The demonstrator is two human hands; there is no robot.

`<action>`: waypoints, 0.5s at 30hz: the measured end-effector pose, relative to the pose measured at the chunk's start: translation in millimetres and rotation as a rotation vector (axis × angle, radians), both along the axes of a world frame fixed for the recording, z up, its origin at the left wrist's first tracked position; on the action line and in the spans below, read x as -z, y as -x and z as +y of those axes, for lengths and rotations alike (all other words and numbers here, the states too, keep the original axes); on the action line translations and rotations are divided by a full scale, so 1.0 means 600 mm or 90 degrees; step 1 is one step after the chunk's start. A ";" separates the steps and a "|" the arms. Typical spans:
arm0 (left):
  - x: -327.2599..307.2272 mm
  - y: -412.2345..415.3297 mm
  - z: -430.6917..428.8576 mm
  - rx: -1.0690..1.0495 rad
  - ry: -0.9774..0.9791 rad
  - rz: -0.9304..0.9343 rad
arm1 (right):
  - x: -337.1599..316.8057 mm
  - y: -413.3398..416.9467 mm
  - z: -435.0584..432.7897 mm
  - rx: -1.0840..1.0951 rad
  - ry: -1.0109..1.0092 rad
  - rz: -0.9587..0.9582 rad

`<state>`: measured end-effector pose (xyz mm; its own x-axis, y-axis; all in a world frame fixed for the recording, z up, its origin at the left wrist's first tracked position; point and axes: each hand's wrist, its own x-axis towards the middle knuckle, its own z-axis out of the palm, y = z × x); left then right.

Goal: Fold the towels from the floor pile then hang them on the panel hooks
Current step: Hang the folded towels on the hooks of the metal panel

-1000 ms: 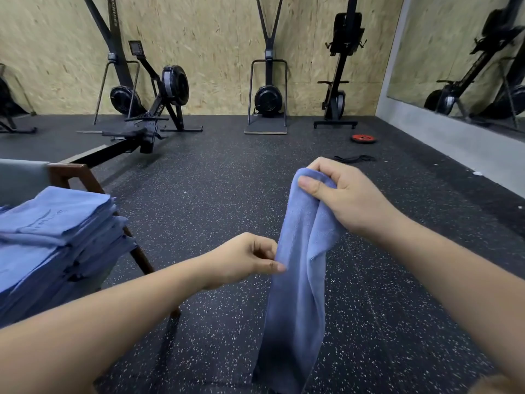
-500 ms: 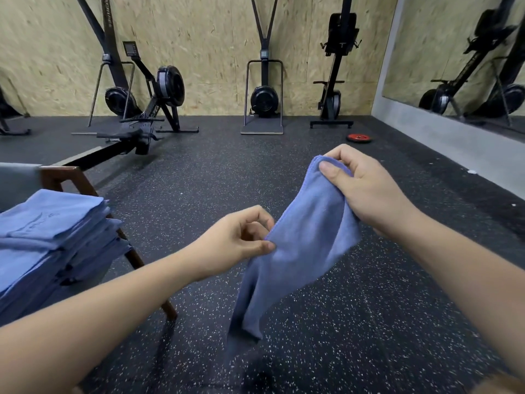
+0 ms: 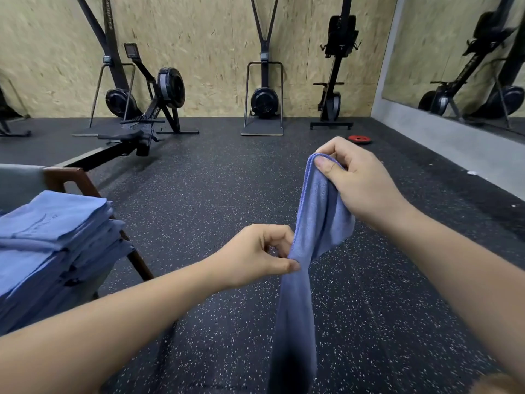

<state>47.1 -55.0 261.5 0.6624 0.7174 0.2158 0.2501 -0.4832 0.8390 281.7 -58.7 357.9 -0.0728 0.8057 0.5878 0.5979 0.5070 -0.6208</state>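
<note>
I see one blue towel (image 3: 312, 223), both hands grasping it. My right hand (image 3: 360, 186) pinches its top at 1 o'clock; my left hand (image 3: 255, 260) pinches mid-length.

Black rubber floor (image 3: 216, 194) with white speckles is carrying everything. Sitting directly on it: rowing machine (image 3: 147, 120) at back left, ski-type machine base (image 3: 262, 129) at back centre, upright stored rower (image 3: 332, 109) to its right, all near the far wall. Red weight plate (image 3: 360, 139) is lying flat near the right wall. Wooden chair (image 3: 85, 189) is standing at left, bearing a stack of folded blue towels (image 3: 51, 240).
</note>
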 end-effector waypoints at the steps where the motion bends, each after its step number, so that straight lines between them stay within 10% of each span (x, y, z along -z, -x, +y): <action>1: 0.001 0.000 0.001 -0.009 -0.020 0.021 | 0.000 -0.002 0.001 0.002 -0.004 0.004; 15: 0.038 0.031 0.055 -0.125 -0.228 0.099 | -0.010 -0.048 0.003 0.060 -0.062 0.125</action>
<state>28.7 -22.1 239.0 0.5656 0.7309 0.3820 0.4764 -0.6677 0.5721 310.3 -56.9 363.7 0.1236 0.7422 0.6586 0.5179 0.5179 -0.6808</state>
